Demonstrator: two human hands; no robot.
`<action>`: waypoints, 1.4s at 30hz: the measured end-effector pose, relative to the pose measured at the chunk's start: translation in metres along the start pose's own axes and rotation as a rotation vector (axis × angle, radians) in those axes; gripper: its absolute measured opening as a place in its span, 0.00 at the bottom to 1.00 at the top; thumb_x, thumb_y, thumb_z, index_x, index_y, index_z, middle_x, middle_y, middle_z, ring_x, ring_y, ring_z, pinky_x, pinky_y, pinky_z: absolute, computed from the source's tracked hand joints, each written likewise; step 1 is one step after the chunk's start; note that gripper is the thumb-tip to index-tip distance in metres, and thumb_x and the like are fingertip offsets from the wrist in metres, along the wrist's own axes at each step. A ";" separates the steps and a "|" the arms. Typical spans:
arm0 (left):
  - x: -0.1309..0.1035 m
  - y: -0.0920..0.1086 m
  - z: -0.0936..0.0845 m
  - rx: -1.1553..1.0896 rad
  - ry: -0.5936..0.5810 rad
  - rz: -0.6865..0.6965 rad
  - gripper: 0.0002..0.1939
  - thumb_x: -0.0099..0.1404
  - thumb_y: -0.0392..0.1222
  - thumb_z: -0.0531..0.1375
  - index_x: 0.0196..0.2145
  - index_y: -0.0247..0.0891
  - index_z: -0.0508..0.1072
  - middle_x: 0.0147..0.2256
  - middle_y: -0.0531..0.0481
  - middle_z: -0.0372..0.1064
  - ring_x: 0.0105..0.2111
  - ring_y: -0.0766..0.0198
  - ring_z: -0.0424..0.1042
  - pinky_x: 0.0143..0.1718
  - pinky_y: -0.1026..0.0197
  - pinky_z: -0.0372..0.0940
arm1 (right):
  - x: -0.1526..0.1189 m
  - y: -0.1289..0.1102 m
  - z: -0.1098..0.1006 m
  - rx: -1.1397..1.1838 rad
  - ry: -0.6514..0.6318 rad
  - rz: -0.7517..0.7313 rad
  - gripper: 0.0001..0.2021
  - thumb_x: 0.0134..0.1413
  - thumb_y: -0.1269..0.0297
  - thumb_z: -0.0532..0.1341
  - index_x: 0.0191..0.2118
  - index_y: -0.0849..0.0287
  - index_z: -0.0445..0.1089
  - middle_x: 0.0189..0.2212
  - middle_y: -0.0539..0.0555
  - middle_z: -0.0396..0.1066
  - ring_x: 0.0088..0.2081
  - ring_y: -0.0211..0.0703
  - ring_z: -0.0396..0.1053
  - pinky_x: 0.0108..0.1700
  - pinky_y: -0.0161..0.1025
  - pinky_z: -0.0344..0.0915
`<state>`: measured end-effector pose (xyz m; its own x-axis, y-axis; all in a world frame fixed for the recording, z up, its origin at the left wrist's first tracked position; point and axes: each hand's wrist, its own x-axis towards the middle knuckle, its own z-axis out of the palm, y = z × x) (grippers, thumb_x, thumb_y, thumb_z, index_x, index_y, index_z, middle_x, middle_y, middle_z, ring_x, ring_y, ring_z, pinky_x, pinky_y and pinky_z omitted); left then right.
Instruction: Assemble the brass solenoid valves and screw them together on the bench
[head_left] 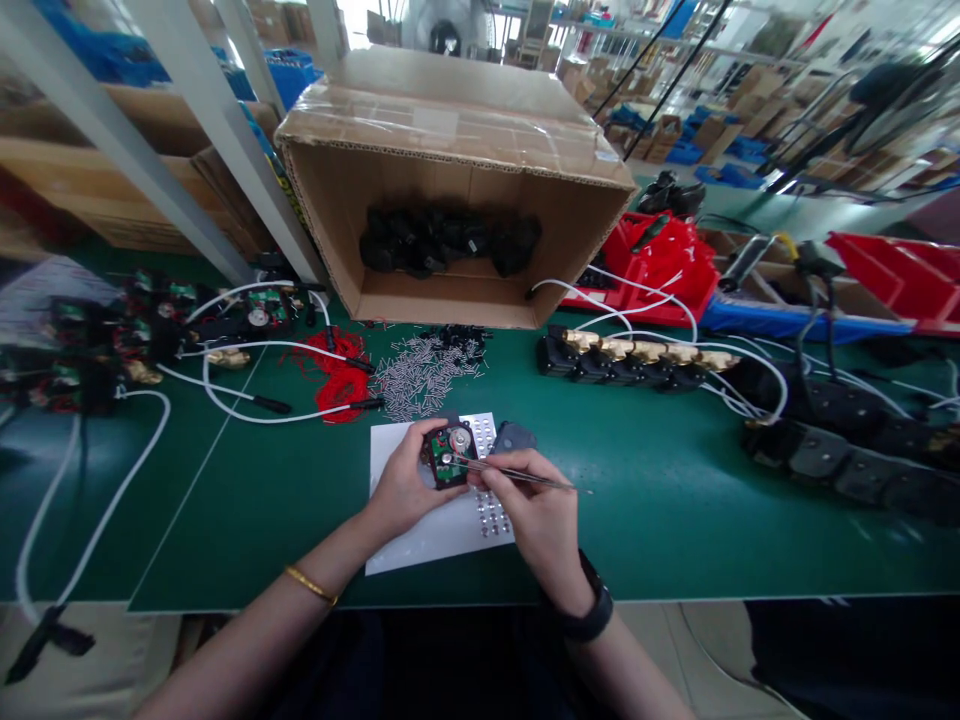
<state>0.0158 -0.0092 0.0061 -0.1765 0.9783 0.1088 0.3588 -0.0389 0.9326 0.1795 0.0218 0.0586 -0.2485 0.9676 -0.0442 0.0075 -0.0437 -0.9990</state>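
My left hand (405,485) holds a small black housing (450,455) with a green circuit board and a round silver part inside, just above a white sheet (397,545). My right hand (536,510) grips thin metal tweezers (525,475), whose tips reach into the housing while the back end points right. Rows of small silver discs (491,515) lie on the sheet under my right hand. A dark grey cover piece (514,437) rests at the sheet's top right corner.
A pile of small metal pins (424,375) and red wire bundles (337,375) lie behind the sheet. An open cardboard box (457,180) on its side holds black parts. Brass-and-black assemblies (637,358) with white cables line the right; more assemblies sit at the left (90,345).
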 end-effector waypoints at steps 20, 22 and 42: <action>-0.010 0.053 -0.014 0.600 0.000 0.159 0.36 0.50 0.50 0.66 0.53 0.39 0.57 0.43 0.43 0.64 0.44 0.50 0.64 0.45 0.49 0.63 | 0.033 0.020 -0.029 -0.036 -0.237 0.299 0.22 0.54 0.52 0.43 0.51 0.54 0.55 0.25 0.47 0.59 0.15 0.31 0.44 0.16 0.30 0.47; -0.009 0.054 -0.009 0.646 -0.029 0.185 0.37 0.51 0.50 0.66 0.54 0.37 0.56 0.41 0.42 0.64 0.42 0.50 0.64 0.43 0.49 0.63 | 0.028 0.020 -0.023 0.189 -0.294 0.376 0.21 0.52 0.54 0.44 0.51 0.53 0.53 0.24 0.45 0.56 0.14 0.29 0.38 0.15 0.28 0.42; -0.006 0.048 -0.012 0.536 -0.134 0.139 0.41 0.47 0.55 0.67 0.55 0.39 0.58 0.41 0.43 0.65 0.42 0.50 0.65 0.44 0.48 0.63 | 0.013 0.010 -0.015 0.100 -0.564 0.229 0.22 0.58 0.51 0.50 0.56 0.51 0.51 0.32 0.48 0.61 0.16 0.27 0.49 0.16 0.26 0.47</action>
<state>0.0230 -0.0194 0.0541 0.0112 0.9899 0.1411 0.7917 -0.0949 0.6035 0.1906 0.0372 0.0480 -0.7254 0.6517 -0.2215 0.0370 -0.2845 -0.9580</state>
